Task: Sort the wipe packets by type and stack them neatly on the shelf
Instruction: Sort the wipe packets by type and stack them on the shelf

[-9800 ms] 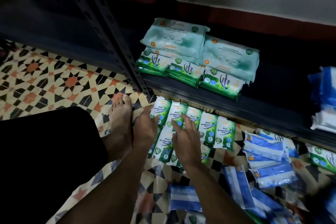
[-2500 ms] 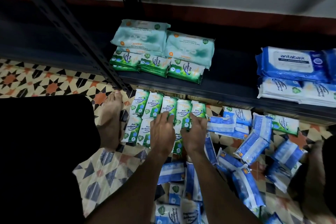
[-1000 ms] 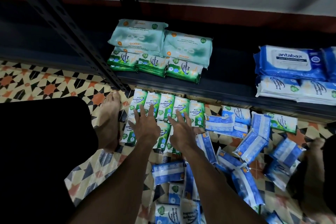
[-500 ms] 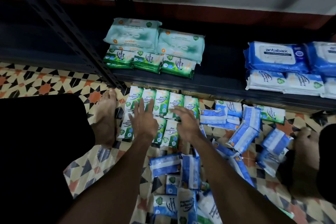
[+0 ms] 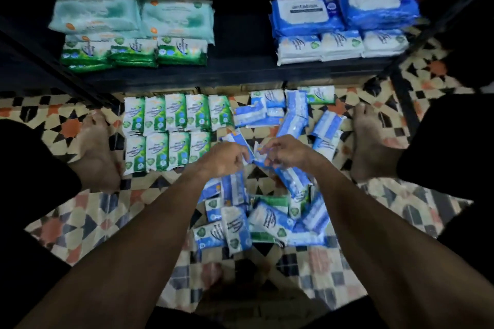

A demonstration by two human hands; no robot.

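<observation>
Blue wipe packet [image 5: 248,151] sits between my two hands, above the loose blue pile [image 5: 267,219] on the tiled floor [image 5: 80,222]. My left hand [image 5: 223,159] and right hand [image 5: 284,152] both curl their fingers onto its edges. Green packets [image 5: 171,131] lie in two rows just left, below the shelf [image 5: 240,72].

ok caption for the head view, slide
Left hand and right hand pinch a blue packet beside rows of green packets on the floor
</observation>
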